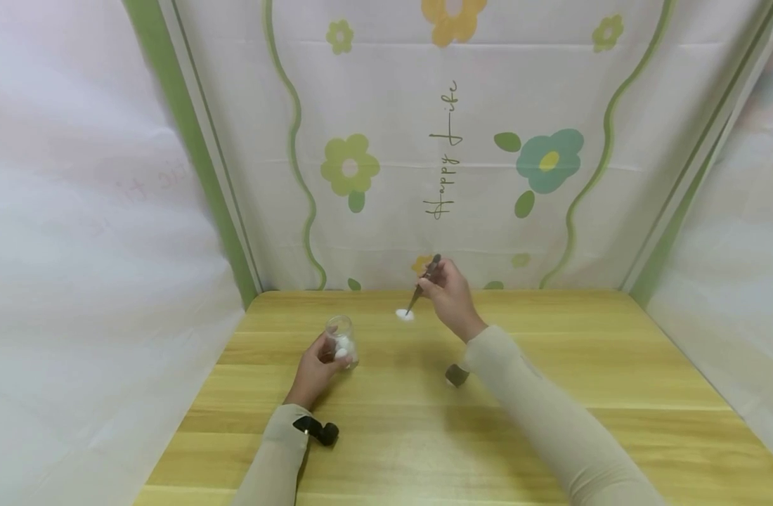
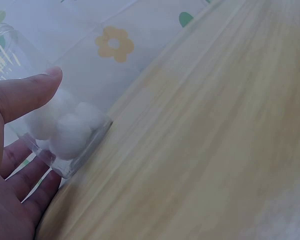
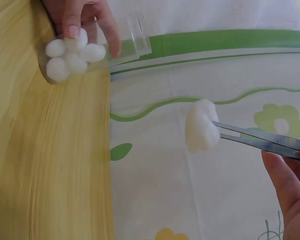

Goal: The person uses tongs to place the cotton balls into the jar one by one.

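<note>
My left hand [image 1: 315, 370] grips a clear glass jar [image 3: 137, 37] around its side, thumb on the near face. Several white cotton balls [image 3: 76, 62] lie at the bottom of the jar, and its mouth is uncovered. The jar stands upright on the wooden table. To the right and farther back, my right hand [image 1: 451, 299] holds metal tweezers [image 3: 272, 141] between thumb and fingers. Their tips pinch one cotton ball [image 3: 201, 126], which hangs in the air apart from the jar. In the left wrist view the thumb partly covers the cotton balls.
The light wooden table [image 1: 386, 443] ends at the back against a white curtain [image 1: 393, 105] printed with flowers. Similar cloth panels close in both sides. A black wrist camera [image 1: 323, 430] sits on the left sleeve, and a dark one [image 1: 457, 374] on the right.
</note>
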### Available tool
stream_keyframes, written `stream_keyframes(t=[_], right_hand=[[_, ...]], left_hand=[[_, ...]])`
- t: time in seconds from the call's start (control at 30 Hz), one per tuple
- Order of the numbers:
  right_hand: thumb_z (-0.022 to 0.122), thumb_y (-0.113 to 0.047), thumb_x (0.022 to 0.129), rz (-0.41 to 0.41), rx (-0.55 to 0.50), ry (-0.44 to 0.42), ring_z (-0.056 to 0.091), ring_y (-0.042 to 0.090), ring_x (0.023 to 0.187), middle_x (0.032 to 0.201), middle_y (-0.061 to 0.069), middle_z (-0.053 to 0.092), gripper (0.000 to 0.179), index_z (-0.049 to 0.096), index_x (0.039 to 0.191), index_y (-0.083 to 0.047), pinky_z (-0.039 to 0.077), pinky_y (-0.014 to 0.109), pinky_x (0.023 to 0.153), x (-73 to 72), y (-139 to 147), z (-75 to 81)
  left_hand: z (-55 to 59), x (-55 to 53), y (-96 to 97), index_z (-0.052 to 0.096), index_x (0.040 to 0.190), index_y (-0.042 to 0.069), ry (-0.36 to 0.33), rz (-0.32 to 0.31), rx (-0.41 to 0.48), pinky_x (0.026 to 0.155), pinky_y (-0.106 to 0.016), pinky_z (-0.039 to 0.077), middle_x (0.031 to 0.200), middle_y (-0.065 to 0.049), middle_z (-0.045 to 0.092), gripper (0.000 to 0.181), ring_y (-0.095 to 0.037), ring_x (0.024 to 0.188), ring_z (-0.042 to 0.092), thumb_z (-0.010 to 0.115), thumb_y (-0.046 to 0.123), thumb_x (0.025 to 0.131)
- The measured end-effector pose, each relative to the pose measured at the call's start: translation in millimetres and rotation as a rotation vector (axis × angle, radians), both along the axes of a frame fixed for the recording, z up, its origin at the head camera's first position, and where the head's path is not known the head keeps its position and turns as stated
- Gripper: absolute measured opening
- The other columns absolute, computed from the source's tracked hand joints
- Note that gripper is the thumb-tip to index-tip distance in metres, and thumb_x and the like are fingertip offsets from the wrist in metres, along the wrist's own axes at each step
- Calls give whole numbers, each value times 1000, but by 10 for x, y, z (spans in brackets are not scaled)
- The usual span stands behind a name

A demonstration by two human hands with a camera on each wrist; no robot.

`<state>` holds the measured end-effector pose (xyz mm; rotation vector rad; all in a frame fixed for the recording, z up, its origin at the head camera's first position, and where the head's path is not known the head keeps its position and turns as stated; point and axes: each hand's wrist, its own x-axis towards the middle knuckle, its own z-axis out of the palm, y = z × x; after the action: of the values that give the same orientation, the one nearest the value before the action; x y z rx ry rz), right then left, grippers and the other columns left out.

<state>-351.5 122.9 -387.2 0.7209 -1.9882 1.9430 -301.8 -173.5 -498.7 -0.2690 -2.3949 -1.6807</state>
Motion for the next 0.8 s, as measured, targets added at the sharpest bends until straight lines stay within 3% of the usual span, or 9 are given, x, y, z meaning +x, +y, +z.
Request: stream_keyframes(t=[0.33,0.57,0.8], right_hand=[[57,5,94,10,-37,-3,60,39,104,110,19,56,24,48,117,2,55,34,84,-29,-109,19],[57,5,95,32,-45,11,60,34,103,111,20,55,28,46,121,4,55,34,84,-21,-172,37],[57,7,94,54,-49,-14,59,37,103,113,26,53,26,47,118,3,55,34,84,-5,-265,74]], left_hand=[[-13,0,1,50,139,2,20,1,-7,96,-47,46,112,-13,63,63,-26,106,58,78,7,83],[-268,-187,-74,50,142,11,-13,19,22,98,-46,45,114,-12,62,69,-26,107,57,81,14,81],[-317,-209,-85,53,139,13,25,14,35,96,-45,46,110,-10,63,69,-25,105,58,84,23,78]])
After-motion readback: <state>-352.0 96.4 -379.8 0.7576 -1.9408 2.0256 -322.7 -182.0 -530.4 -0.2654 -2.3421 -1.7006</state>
